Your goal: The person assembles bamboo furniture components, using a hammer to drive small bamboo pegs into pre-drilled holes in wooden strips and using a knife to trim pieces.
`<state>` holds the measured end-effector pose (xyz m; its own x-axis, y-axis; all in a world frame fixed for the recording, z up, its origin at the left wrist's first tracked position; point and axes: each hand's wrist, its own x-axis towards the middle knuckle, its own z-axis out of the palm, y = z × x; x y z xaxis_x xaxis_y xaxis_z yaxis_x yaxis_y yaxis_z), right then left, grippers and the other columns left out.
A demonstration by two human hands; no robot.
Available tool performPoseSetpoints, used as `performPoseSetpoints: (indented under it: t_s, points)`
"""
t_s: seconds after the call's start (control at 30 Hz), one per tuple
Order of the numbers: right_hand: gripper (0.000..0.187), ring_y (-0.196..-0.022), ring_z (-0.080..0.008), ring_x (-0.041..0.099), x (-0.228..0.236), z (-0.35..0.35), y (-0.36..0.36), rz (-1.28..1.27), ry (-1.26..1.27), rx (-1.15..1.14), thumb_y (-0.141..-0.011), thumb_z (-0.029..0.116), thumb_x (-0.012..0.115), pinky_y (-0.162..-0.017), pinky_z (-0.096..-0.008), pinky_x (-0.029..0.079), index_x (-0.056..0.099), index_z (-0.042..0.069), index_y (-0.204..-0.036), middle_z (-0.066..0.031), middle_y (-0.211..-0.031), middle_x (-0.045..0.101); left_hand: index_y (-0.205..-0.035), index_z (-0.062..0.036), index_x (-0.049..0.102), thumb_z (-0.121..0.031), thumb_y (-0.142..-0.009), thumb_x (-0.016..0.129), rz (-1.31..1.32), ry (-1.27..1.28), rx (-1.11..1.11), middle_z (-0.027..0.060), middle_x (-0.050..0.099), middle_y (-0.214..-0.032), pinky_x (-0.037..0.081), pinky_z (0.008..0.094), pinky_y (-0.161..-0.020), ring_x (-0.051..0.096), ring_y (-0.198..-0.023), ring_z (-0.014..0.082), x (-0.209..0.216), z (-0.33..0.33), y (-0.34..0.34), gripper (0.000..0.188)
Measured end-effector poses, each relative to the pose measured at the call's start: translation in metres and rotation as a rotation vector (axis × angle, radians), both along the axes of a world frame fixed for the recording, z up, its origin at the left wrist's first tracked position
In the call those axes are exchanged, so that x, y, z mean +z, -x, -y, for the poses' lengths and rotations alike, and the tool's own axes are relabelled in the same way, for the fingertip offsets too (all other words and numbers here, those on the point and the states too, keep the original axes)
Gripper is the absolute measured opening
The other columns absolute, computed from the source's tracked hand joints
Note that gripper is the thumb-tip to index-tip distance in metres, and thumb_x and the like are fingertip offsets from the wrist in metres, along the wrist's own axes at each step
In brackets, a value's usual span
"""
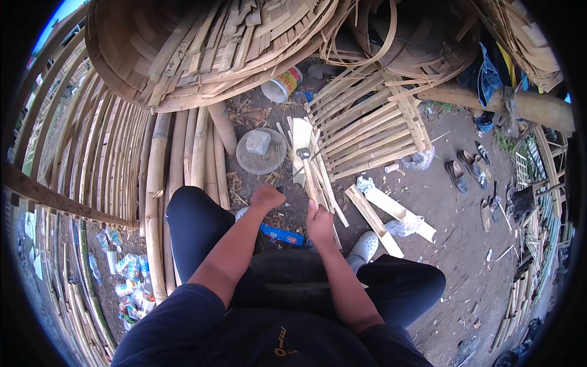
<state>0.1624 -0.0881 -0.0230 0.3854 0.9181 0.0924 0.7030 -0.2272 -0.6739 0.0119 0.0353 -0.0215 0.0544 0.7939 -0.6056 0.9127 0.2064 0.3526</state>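
Note:
My right hand [319, 223] is closed round the wooden handle of a hammer [309, 178]. The hammer's metal head points away from me, over a pale split bamboo piece [301, 131] on the ground. To the left, my left hand [267, 197] makes a fist round a thin dark blade-like tool [288, 180]. Its far end reaches toward the bamboo piece; whether it touches cannot be made out. Narrow bamboo strips [327, 189] lie beside the hammer on the right.
Bamboo poles [199, 147] lie left of my knees, by a slatted bamboo frame [92, 140]. Ahead are a round translucent lid or basin [260, 164], a slatted panel [367, 122] and large woven baskets [208, 55]. Split bamboo [400, 211], a blue packet [281, 235] and shoes [471, 165] lie around.

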Motion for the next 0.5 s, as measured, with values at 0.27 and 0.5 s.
performPoseSetpoints:
  t_s: [0.27, 0.5]
  points:
    - [0.050, -0.068, -0.0471, 0.062, 0.060, 0.006, 0.016, -0.188, 0.008, 0.036, -0.096, 0.036, 0.046, -0.062, -0.0526, 0.049, 0.061, -0.005, -0.073, -0.0317, -0.069, 0.059, -0.108, 0.0022, 0.066, -0.025, -0.072, 0.062, -0.058, 0.001, 0.022, 0.0191, 0.065, -0.115, 0.049, 0.0376, -0.093, 0.062, -0.110, 0.0306, -0.003, 0.011, 0.015, 0.046]
    - [0.056, -0.068, -0.0477, 0.061, -0.024, 0.021, -0.002, -0.001, 0.108, -0.059, -0.098, 0.036, 0.042, -0.062, -0.0522, 0.047, 0.060, -0.008, -0.069, -0.0302, -0.067, 0.059, -0.103, 0.0031, 0.068, -0.022, -0.069, 0.059, 0.050, 0.046, 0.072, 0.0220, 0.068, -0.104, 0.051, 0.0378, -0.089, 0.065, -0.103, 0.0328, 0.000, 0.009, 0.003, 0.043]
